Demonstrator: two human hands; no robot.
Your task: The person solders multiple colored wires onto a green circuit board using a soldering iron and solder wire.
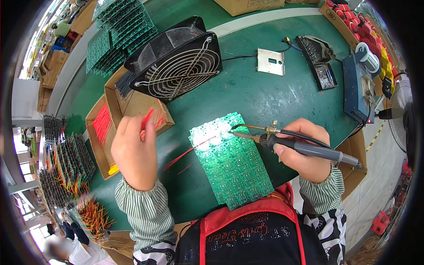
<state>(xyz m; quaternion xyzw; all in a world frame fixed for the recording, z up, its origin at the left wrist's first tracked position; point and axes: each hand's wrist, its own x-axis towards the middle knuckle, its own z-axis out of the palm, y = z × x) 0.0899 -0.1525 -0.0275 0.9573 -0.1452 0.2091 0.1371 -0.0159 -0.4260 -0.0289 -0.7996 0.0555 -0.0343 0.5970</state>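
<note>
Black fan (179, 73), pale metal plate (265, 65)

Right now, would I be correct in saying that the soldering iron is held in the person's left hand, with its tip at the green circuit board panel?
Not quite: the head view shows the soldering iron in the person's right hand, not the left hand. Its tip is indeed at the green circuit board panel.

Striped green-and-white oversleeves (326, 193) left and right, cuffs (338, 174) gathered; black-and-white patterned sleeves (332, 227) nearer; a black apron (274, 249), red-bordered, with red straps (202, 244) and what look like studded letters (242, 237).
</note>
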